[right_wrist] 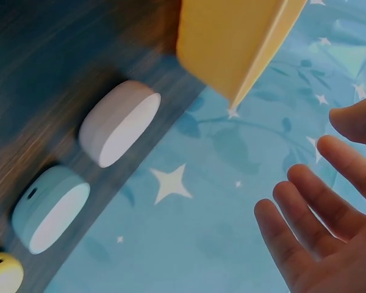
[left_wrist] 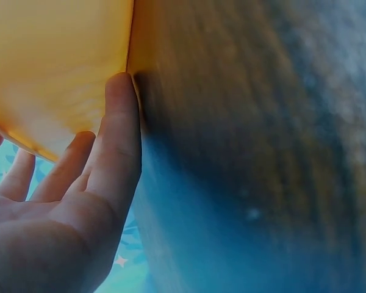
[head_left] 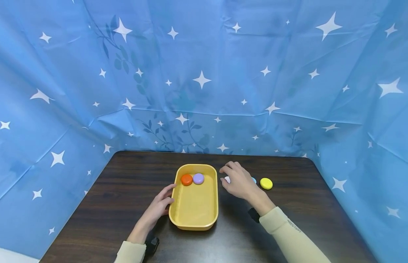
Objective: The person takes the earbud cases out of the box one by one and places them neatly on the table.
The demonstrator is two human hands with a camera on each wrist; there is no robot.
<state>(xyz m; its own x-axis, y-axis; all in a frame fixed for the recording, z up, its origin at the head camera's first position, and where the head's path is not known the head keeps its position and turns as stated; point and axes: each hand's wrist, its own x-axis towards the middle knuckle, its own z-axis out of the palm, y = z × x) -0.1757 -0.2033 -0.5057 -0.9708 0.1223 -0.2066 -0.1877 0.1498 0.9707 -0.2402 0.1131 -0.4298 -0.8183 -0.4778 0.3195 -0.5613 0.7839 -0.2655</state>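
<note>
My left hand (head_left: 155, 209) rests its fingers on the left side of a yellow rectangular tray (head_left: 194, 208); the left wrist view shows straight fingertips against its wall. An orange round case (head_left: 186, 179) and a lilac round case (head_left: 198, 178) lie side by side at the tray's far end. Right of the tray, my right hand (head_left: 239, 181) is over a white round case (right_wrist: 121, 125), its fingers spread and apart from it in the right wrist view. Beside that are a light blue round case (right_wrist: 52, 209), mostly hidden in the head view, and a yellow round case (head_left: 266, 183).
The dark wood-grain table (head_left: 125, 182) carries everything. Behind it and along both sides hangs a blue curtain (head_left: 204, 95) with white stars. Small dark slots show on the blue and yellow cases in the right wrist view.
</note>
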